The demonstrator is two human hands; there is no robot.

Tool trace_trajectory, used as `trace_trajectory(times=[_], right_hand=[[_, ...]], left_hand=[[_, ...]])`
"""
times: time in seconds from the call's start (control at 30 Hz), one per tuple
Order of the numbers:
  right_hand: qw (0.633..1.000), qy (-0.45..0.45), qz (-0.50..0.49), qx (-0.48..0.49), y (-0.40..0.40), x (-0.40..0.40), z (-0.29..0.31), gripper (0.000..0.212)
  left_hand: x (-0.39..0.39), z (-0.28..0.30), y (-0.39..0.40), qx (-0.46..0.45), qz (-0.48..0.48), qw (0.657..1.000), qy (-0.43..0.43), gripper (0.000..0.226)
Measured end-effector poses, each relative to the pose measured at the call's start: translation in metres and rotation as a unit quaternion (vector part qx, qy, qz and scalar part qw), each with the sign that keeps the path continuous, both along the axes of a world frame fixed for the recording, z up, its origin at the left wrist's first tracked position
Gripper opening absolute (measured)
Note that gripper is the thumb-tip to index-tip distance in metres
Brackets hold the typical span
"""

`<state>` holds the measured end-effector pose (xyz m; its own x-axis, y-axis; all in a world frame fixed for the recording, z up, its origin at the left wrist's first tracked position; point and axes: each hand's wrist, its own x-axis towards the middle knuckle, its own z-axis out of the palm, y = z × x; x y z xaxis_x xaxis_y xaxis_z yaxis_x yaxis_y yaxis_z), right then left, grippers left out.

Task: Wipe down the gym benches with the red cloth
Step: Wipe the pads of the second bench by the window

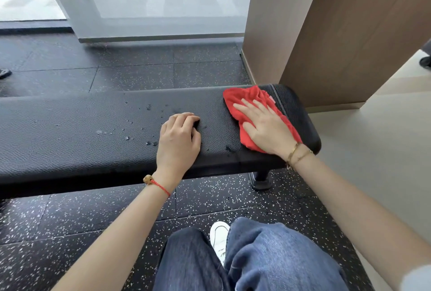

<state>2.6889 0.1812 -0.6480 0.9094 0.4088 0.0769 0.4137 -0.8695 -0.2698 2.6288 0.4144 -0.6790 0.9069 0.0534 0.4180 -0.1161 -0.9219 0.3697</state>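
Note:
A long black padded gym bench (81, 132) runs across the view, with water droplets scattered over its middle. The red cloth (250, 101) lies crumpled near the bench's right end. My right hand (265, 127) presses flat on the cloth with straight, spread fingers. My left hand (179, 139) rests on the bench top to the left of the cloth, its fingers curled under and holding nothing.
The bench's metal leg and foot (261, 179) stand on black speckled rubber flooring (70, 220). A brown pillar (326, 33) rises just behind the bench's right end. Pale floor (373, 150) lies to the right, a glass wall (151, 10) behind. My legs and a white shoe (219, 237) are below.

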Motion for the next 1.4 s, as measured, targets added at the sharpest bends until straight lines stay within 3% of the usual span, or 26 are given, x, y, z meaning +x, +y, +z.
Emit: trace_trajectory(times=[0.2, 0.4, 0.5, 0.8, 1.07, 1.4], right_hand=[[0.996, 0.030, -0.079, -0.027, 0.035, 0.060, 0.001, 0.054], [0.999, -0.017, -0.033, -0.019, 0.008, -0.023, -0.005, 0.054], [0.996, -0.040, -0.073, -0.013, -0.026, -0.045, -0.007, 0.054], [0.981, 0.043, -0.190, -0.021, -0.037, 0.049, 0.002, 0.053], [0.988, -0.020, -0.151, 0.000, -0.057, -0.056, -0.010, 0.052], [0.978, 0.042, -0.200, -0.040, -0.027, 0.067, 0.002, 0.054]], left_hand=[[0.000, 0.002, 0.001, -0.009, -0.004, 1.000, 0.002, 0.026], [-0.001, 0.002, 0.002, -0.018, -0.008, 1.000, 0.004, 0.026], [-0.001, 0.001, 0.003, -0.020, -0.009, 1.000, 0.009, 0.027], [-0.002, 0.003, 0.001, -0.017, -0.008, 1.000, 0.015, 0.027], [-0.001, 0.001, 0.002, -0.013, -0.007, 1.000, 0.006, 0.026], [-0.002, 0.003, -0.002, -0.011, -0.003, 1.000, 0.007, 0.025]])
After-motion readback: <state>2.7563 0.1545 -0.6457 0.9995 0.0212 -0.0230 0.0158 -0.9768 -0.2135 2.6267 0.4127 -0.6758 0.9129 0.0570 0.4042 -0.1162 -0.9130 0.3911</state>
